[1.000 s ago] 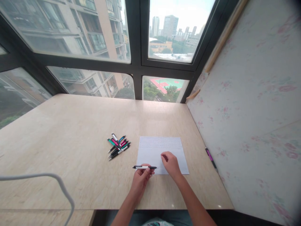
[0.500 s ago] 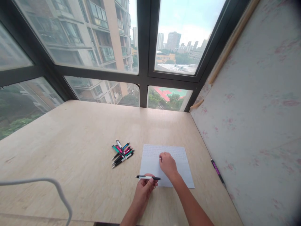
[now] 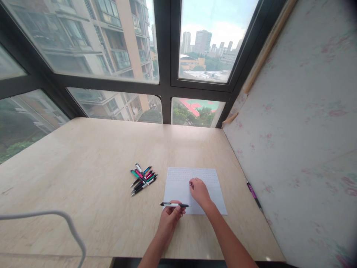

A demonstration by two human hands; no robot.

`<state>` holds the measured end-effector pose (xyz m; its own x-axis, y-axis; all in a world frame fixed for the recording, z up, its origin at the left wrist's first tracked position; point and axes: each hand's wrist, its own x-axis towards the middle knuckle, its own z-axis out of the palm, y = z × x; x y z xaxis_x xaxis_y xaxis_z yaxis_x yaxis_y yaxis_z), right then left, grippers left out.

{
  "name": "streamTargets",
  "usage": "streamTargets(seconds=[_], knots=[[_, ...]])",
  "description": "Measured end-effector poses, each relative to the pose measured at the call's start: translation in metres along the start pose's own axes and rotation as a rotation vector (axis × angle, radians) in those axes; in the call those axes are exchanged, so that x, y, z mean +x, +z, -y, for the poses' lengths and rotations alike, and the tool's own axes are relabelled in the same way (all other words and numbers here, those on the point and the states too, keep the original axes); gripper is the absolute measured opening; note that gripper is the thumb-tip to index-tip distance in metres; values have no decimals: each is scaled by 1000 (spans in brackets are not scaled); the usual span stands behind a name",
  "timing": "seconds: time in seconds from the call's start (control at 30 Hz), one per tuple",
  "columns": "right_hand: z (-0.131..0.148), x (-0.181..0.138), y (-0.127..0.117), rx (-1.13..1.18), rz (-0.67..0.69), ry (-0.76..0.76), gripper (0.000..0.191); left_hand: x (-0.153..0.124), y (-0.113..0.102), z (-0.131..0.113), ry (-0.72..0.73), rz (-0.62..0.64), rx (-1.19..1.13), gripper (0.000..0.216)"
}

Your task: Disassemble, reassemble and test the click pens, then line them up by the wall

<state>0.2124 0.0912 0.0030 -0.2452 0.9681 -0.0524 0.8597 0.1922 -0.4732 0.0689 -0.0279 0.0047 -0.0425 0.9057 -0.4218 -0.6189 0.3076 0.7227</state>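
Note:
A white sheet of paper (image 3: 181,182) with faint writing lies on the beige table (image 3: 83,167). My right hand (image 3: 199,191) rests on the sheet with its fingers curled round a thin pen tip or refill (image 3: 190,184). My left hand (image 3: 170,216) is closed on a white and black pen (image 3: 173,204), held level just off the sheet's lower left corner. A pile of several coloured pens (image 3: 143,178) lies left of the sheet.
A purple pen (image 3: 253,194) lies at the table's right edge against the flowered wall panel (image 3: 301,130). Large windows (image 3: 117,44) stand behind the table. A thin white curved bar (image 3: 55,217) crosses the lower left.
My right hand has moved up the sheet towards its middle and now pinches a thin object. The left hand keeps the pen level in the same place.

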Motion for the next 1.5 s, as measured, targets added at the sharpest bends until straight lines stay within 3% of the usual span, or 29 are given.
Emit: streamTargets(seconds=[0.2, 0.43, 0.73, 0.93, 1.1, 1.33, 1.5], knots=[[-6, -12, -1, 84, -43, 36, 41, -1, 1, -2, -13, 5, 11, 30], [-12, -30, -2, 217, -96, 123, 28, 0, 2, -3, -25, -16, 33, 33], [13, 9, -9, 33, -64, 221, 18, 2, 0, 0, -16, -18, 57, 32], [16, 12, -5, 32, -15, 124, 9, 3, -2, 1, -2, 4, 53, 32], [14, 5, -7, 67, -3, 29, 16, 5, -4, 3, -17, -3, 44, 33], [1, -12, -7, 98, -111, 56, 12, 2, 0, -2, -11, -4, 73, 33], [0, -13, -3, 42, -58, 90, 7, 2, 0, 0, -16, -23, 60, 33]])
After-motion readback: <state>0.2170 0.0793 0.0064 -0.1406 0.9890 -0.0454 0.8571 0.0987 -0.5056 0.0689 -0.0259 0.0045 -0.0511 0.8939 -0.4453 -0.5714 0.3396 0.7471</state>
